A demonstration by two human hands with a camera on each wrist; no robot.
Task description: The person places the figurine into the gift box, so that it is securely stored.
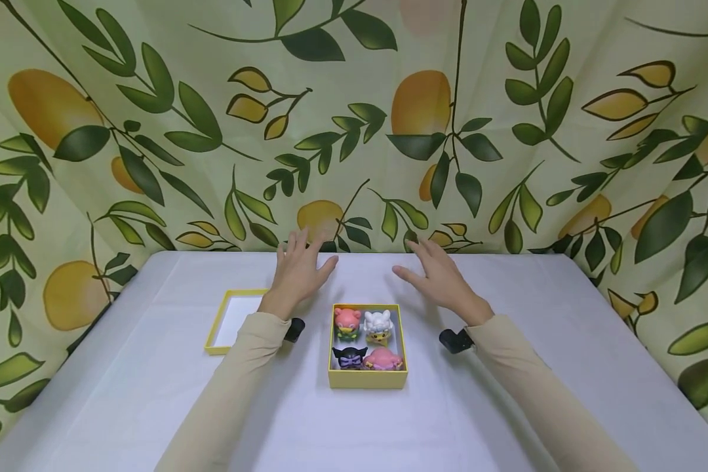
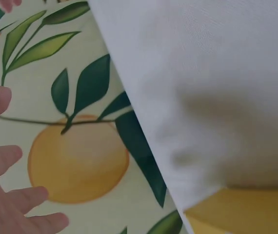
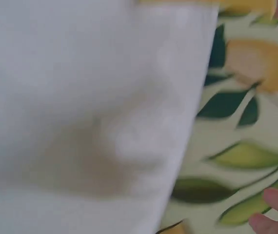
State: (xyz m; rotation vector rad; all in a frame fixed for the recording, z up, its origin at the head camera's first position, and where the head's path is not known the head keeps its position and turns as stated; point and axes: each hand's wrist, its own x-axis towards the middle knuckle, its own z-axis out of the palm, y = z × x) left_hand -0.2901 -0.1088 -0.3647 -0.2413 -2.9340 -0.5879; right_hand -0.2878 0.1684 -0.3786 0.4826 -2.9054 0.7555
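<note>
In the head view a yellow box (image 1: 368,379) stands on the table between my forearms. Inside it are a pink figurine with a green lower part (image 1: 347,324), a white-topped figurine (image 1: 379,327), a black and purple figurine (image 1: 349,358) and a pink figurine lying low (image 1: 383,359). Beyond the box to the left, my left hand (image 1: 297,272) hovers with spread fingers and holds nothing. My right hand (image 1: 439,275) is raised beyond the box to the right, fingers apart, also holding nothing. Both wrist views show fingertips touching no object.
A yellow-rimmed box lid (image 1: 217,321), white inside, lies left of the box, partly behind my left forearm. The white-covered table (image 1: 425,419) ends at the back against a leaf-and-fruit patterned curtain (image 1: 354,78). Dark wrist cameras (image 1: 455,341) sit on both wrists.
</note>
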